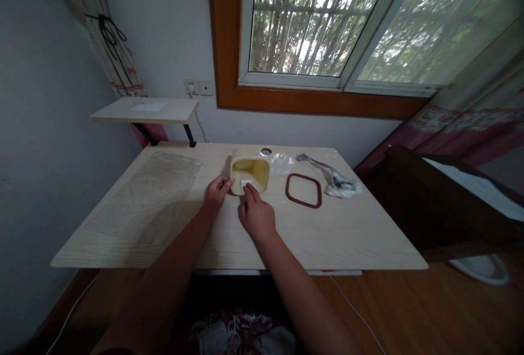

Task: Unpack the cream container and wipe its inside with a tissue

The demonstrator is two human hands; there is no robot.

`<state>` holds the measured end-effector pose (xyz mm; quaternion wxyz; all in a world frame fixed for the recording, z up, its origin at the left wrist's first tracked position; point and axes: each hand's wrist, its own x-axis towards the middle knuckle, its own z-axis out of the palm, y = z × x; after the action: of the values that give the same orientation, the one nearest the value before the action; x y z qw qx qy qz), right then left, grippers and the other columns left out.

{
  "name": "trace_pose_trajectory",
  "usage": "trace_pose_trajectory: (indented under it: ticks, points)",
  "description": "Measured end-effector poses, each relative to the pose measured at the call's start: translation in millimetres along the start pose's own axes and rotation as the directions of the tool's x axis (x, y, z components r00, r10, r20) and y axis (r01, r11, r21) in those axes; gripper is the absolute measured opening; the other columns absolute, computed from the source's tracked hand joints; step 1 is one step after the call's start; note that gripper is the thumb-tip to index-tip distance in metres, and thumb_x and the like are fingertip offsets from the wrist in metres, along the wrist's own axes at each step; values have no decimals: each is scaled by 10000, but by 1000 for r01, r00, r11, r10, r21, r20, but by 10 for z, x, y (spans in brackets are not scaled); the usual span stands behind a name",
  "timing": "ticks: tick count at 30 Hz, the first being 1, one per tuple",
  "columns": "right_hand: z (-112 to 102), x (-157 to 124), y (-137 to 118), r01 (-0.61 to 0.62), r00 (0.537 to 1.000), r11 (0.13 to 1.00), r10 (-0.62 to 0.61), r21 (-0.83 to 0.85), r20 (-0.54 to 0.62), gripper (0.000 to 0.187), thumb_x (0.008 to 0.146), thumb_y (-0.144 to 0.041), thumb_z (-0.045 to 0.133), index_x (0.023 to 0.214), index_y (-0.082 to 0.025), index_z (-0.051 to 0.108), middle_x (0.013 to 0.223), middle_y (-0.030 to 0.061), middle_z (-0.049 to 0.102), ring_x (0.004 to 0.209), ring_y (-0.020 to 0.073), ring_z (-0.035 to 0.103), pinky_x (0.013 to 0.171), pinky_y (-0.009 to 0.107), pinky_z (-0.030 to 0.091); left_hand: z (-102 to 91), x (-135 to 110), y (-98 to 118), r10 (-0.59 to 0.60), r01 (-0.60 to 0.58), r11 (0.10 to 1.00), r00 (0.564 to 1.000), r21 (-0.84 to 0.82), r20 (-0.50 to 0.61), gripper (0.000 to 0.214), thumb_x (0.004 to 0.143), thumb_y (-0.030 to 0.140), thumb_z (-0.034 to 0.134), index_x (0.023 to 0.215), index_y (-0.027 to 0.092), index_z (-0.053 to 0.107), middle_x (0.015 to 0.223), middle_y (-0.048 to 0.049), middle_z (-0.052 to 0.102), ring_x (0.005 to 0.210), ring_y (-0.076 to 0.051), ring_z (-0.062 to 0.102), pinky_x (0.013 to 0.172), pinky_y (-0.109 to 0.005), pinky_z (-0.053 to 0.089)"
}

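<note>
A pale yellow plastic container (262, 166) with rounded corners stands on the desk, its open side facing me. My left hand (216, 192) grips its left rim between thumb and fingers. Inside the front of the container, my right hand (257, 213) presses a small white cloth or tissue (246, 183) with its fingertips. To the right lies a reddish-brown rounded frame (289, 194), flat on the desk. Part of the white piece is hidden under the right fingers.
The light wood desk (327, 246) carries a clear plastic sheet (159, 196) at left and a bagged dark item with a cable (341, 187) at right. A raised shelf (123, 109) stands at the back left. Dark furniture (393, 202) sits beyond the right edge.
</note>
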<state>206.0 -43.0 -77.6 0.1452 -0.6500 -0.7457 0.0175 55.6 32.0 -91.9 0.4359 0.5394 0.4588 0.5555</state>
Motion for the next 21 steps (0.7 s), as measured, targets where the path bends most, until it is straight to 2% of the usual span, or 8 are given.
trace_pose_trajectory:
  ticks: [4, 9, 13, 17, 21]
  points:
    - [30, 12, 22, -35, 999, 999, 35, -5, -12, 618, 952, -299, 441, 1556, -179, 388, 1654, 124, 332, 946, 225, 730, 811, 367, 595, 10, 2, 2, -4, 4, 1000, 1000, -14, -7, 376, 765, 534, 695, 691, 195, 552, 625, 31, 545, 613, -131, 540, 603, -246, 457]
    - [28, -9, -38, 79, 996, 996, -81, 37, 35, 630, 968, -308, 435, 1582, -204, 345, 1668, 125, 300, 991, 215, 722, 826, 344, 591, 7, -27, 29, -6, 6, 1000, 1000, -14, 15, 359, 795, 522, 680, 710, 194, 560, 632, 34, 553, 621, -132, 551, 631, -250, 463]
    - [6, -30, -85, 141, 989, 989, -142, 40, 40, 623, 983, -327, 429, 1591, -236, 323, 1673, 111, 290, 975, 201, 720, 815, 329, 593, -10, -25, 28, 34, -34, 999, 999, 27, -14, 337, 812, 499, 669, 702, 194, 575, 620, 36, 539, 628, -130, 533, 636, -245, 451]
    - [-18, -28, -68, 116, 993, 993, -117, 10, 17, 568, 1003, -372, 414, 1560, -269, 375, 1669, 95, 306, 956, 203, 723, 802, 336, 594, -13, -11, 16, 39, -38, 999, 998, 24, -42, 345, 807, 508, 669, 692, 198, 571, 626, 30, 542, 634, -135, 530, 634, -248, 451]
    - [-28, -13, -26, 27, 1000, 999, -27, -38, 14, 564, 1001, -383, 417, 1547, -245, 394, 1669, 129, 294, 922, 212, 729, 791, 357, 594, -1, -21, 48, 8, -8, 1000, 999, 2, -37, 368, 800, 538, 669, 695, 202, 563, 633, 24, 549, 639, -142, 544, 636, -255, 467]
